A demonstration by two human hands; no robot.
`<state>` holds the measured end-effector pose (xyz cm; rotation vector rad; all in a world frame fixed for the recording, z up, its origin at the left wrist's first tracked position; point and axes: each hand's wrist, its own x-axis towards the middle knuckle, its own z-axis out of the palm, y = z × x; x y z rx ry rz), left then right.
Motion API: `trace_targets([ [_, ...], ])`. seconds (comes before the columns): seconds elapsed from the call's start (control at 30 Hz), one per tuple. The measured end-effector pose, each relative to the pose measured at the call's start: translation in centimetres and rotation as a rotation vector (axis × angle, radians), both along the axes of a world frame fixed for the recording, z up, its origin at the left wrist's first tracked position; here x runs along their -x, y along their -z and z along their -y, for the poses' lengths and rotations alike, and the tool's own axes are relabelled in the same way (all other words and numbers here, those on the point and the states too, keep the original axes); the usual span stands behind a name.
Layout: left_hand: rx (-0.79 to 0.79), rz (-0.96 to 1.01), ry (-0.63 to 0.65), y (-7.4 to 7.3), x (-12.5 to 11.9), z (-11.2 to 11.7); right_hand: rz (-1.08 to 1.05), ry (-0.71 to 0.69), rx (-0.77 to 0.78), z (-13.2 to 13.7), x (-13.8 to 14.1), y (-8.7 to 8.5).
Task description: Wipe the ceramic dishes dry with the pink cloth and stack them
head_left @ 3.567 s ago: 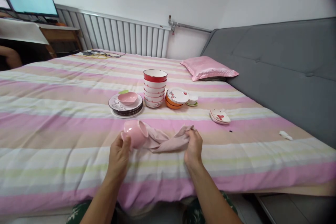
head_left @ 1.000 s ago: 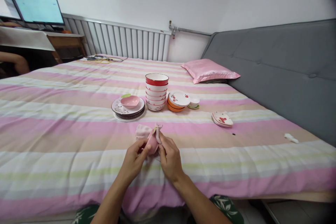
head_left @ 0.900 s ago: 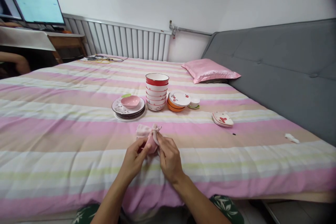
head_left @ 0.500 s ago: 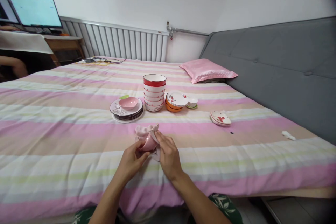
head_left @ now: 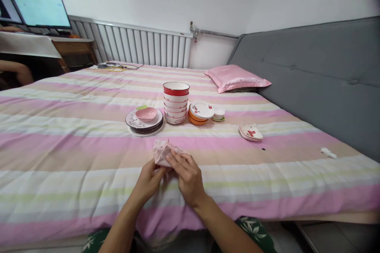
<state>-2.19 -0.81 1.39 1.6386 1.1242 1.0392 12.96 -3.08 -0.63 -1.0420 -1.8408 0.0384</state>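
Observation:
Both my hands meet over the striped bedspread (head_left: 59,154) near its front edge. My left hand (head_left: 149,180) is closed around a small pink cup that is now wrapped and hidden under a pale pink cloth (head_left: 162,152). My right hand (head_left: 186,176) presses its fingers on the cloth from the right and grips it. Only the bunched cloth shows above my fingers.
Behind my hands stand a stack of plates with a pink dish (head_left: 145,120), a tall stack of red and white bowls (head_left: 176,102), an orange bowl under a flowered plate (head_left: 200,112), and a small flowered dish (head_left: 251,132). A pink pillow (head_left: 236,78) and grey headboard (head_left: 320,83) lie right.
The cup lay in my left hand with the cloth stretched to my right hand; since then my hands came together and the cloth has covered the cup.

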Motion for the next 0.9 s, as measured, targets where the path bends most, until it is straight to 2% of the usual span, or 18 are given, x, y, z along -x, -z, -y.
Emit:
trace_targets([
  [0.2,0.037,-0.011,-0.006,0.1,0.3,-0.2,0.067,0.011,-0.028,0.4,0.3,0.2],
  [0.3,0.034,-0.038,0.067,0.0,0.4,0.0,0.042,0.041,-0.019,0.1,0.2,0.2],
  [0.43,-0.075,-0.156,0.170,0.0,0.1,0.3,-0.037,0.090,0.069,-0.7,-0.3,0.4],
  [0.57,-0.139,-0.412,0.097,0.2,-0.4,0.4,-0.149,0.120,0.204,-1.5,-1.1,0.7],
  [0.63,-0.159,-0.496,0.048,0.3,-0.6,0.4,-0.176,0.115,0.222,-1.7,-1.2,0.7],
  [0.73,-0.171,-0.525,0.005,0.3,-0.7,0.5,-0.150,0.119,0.175,-1.6,-1.1,0.8],
  [0.9,-0.200,-0.449,-0.034,0.3,-0.3,0.4,-0.021,0.099,0.024,-0.8,-0.3,0.7],
])
